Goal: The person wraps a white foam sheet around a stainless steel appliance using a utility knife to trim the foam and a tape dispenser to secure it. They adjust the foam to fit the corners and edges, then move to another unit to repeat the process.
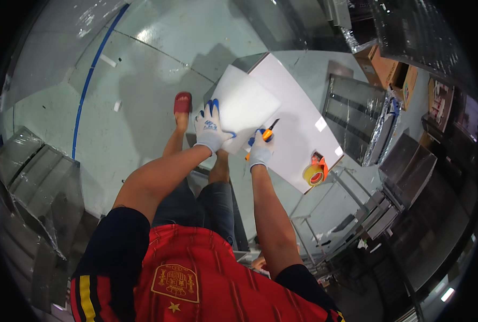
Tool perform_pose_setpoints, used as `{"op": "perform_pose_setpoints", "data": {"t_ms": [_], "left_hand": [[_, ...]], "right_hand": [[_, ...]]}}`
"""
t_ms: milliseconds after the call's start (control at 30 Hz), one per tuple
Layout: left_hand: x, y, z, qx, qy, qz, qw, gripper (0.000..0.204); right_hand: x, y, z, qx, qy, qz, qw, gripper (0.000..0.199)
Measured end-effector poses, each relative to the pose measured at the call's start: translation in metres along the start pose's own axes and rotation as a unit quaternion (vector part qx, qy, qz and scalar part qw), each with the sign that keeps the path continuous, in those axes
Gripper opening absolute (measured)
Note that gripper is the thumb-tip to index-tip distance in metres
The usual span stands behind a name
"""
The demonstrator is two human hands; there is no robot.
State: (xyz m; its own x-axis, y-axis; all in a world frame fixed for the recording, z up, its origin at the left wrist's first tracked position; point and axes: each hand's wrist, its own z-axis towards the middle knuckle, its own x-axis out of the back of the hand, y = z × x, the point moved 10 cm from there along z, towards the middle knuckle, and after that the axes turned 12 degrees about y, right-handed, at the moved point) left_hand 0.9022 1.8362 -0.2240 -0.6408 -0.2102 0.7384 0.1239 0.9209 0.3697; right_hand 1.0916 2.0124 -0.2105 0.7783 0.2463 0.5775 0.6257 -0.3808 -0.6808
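My left hand (211, 127), in a white glove with blue fingertips, lies spread on the left edge of a white, foam-like sheet (248, 99). The sheet rests on a white tabletop (298, 121) and overhangs its left side. My right hand (261, 150), gloved the same way, is closed round an orange utility knife (268, 133) near the sheet's lower right corner. The knife's dark blade points up and to the right, away from me. Farther right on the tabletop stands an orange tape dispenser (323, 167) with a roll of yellowish tape (313, 175).
Plastic-wrapped grey metal panels (352, 115) stand beyond the table's right side, near cardboard boxes (378, 67). A metal frame (357, 198) is at the lower right. More wrapped metal units (40, 182) line the left. Blue tape (91, 75) marks the pale floor.
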Motion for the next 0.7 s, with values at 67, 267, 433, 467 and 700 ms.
{"op": "perform_pose_setpoints", "data": {"t_ms": [67,267,433,467,700], "left_hand": [[-0.004,-0.003,0.007,0.008,-0.017,-0.016,1.000,0.146],[-0.005,-0.002,0.026,0.002,-0.065,-0.014,0.998,0.143],[-0.011,-0.010,0.035,-0.041,-0.035,-0.144,0.988,0.136],[-0.017,-0.016,0.038,-0.034,-0.046,-0.170,0.984,0.134],[-0.033,-0.027,0.060,-0.078,-0.044,-0.276,0.957,0.118]], "right_hand": [[0.015,-0.005,-0.004,0.010,0.034,-0.001,0.999,0.023],[-0.012,-0.100,-0.051,0.365,0.007,-0.162,0.917,0.036],[-0.084,-0.133,-0.026,0.383,-0.078,-0.230,0.891,0.034],[-0.090,-0.133,-0.015,0.365,-0.068,-0.244,0.896,0.034],[-0.097,-0.122,0.005,0.356,-0.006,-0.276,0.893,0.035]]}}
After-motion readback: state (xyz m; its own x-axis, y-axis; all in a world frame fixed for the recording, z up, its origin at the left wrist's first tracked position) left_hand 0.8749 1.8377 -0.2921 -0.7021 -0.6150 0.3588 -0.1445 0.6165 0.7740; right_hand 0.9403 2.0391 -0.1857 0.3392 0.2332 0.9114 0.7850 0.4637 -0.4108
